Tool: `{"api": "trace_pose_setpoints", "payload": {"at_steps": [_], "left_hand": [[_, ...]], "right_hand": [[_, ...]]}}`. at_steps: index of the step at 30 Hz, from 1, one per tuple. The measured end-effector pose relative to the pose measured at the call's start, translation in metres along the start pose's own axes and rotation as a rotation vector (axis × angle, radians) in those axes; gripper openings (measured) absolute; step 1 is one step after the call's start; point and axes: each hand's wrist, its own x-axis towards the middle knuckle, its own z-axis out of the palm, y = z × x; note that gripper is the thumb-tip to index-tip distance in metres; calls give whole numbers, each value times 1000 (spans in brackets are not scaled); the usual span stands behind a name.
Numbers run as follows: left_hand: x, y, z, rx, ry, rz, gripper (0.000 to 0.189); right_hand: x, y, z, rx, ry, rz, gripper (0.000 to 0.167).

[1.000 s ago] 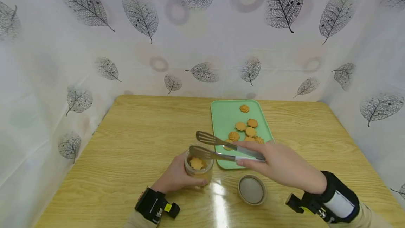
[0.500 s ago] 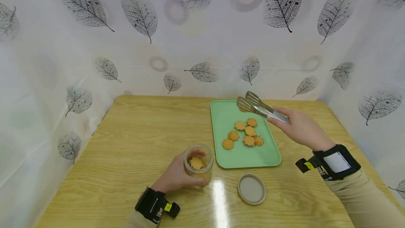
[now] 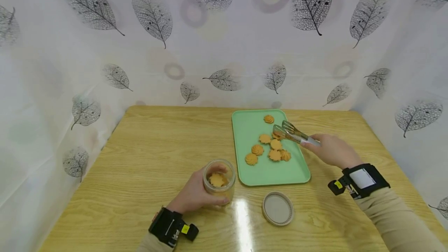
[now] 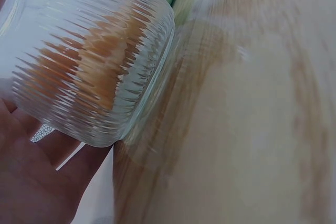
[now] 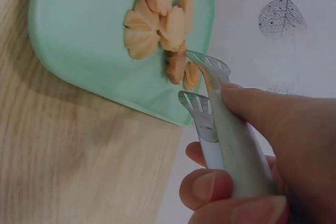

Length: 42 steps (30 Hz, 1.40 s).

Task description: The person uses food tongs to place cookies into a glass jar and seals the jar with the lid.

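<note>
My left hand (image 3: 196,195) grips a clear ribbed glass jar (image 4: 94,56) standing on the table, with cookies (image 3: 217,179) inside it. My right hand (image 3: 332,150) holds metal tongs (image 3: 297,137) by their handles, thumb on one side and fingers on the other. The slotted tips are apart, over the right part of a green tray (image 3: 273,174), close to a cookie that they partly cover in the head view. Several golden cookies (image 5: 142,30) lie on the tray, most in a loose cluster, and a lone swirled cookie (image 3: 268,119) sits near the far edge.
A round jar lid (image 3: 278,208) lies on the wooden table (image 3: 168,139) between the jar and the right forearm, in front of the tray. A white leaf-printed sheet (image 3: 224,42) hangs behind the table and along both sides.
My right hand has carried the tongs from above the jar to the tray's far end, then lowered them toward the cluster's right side. The left hand and jar have stayed put.
</note>
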Motion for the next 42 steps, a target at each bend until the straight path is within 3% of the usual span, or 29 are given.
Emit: {"api": "trace_pose_setpoints", "payload": {"at_steps": [8, 15, 22, 29, 35, 42], "left_hand": [[0, 0, -1, 2, -4, 2, 77], [0, 0, -1, -5, -7, -6, 77], [0, 0, 0, 4, -6, -2, 77], [-1, 0, -1, 19, -5, -3, 77], [-1, 1, 0, 18, -5, -8, 77], [0, 1, -1, 12, -3, -19, 78]], "right_hand": [[3, 0, 12, 13, -11, -13, 79], [2, -3, 16, 80, -41, -19, 70], [0, -6, 26, 49, 36, -79, 62], [-1, -7, 27, 61, 54, -63, 61], [-4, -13, 21, 88, 72, -73, 67], [-14, -30, 6, 118, 142, -162, 57]]}}
